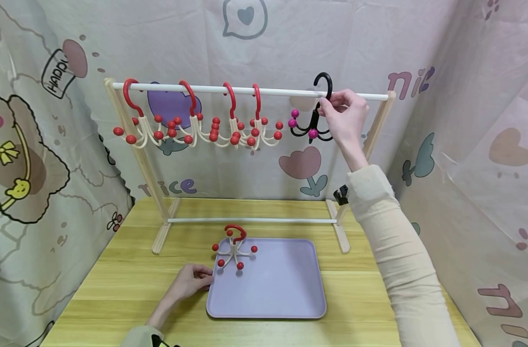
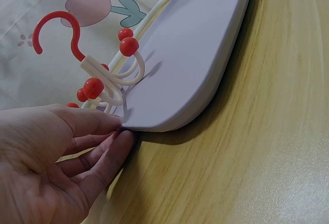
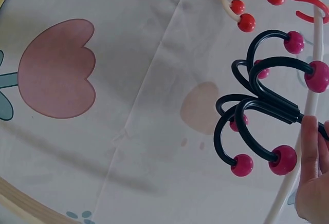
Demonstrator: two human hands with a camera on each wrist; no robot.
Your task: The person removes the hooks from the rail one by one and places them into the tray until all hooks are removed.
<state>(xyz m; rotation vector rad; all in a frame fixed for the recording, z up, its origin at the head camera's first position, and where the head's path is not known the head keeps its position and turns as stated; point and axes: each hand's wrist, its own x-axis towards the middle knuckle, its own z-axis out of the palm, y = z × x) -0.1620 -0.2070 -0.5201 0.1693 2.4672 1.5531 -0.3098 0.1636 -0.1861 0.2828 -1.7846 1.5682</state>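
Note:
My right hand [image 1: 347, 115] pinches a black multi-prong hanger [image 1: 313, 126] with magenta ball tips by the base of its hook. That hook stands at the white top rail [image 1: 281, 92], its free tip just above the rail; whether it touches is unclear. With thumb and fingers my left hand [image 2: 67, 157] grips the edge of a lilac tray [image 1: 272, 284] near a corner. A cream hanger with a red hook [image 1: 234, 251] and red ball tips stands on the tray's back left part, close to the left hand.
Several cream hangers with red hooks [image 1: 196, 127] hang along the rail's left and middle. Wooden side posts [image 1: 135, 149] and feet [image 1: 338, 231] carry the rack on the wooden table [image 1: 116, 289]. A black clip [image 1: 341, 194] sits low on the right post. Printed cloth [image 1: 246, 48] encloses the back and sides.

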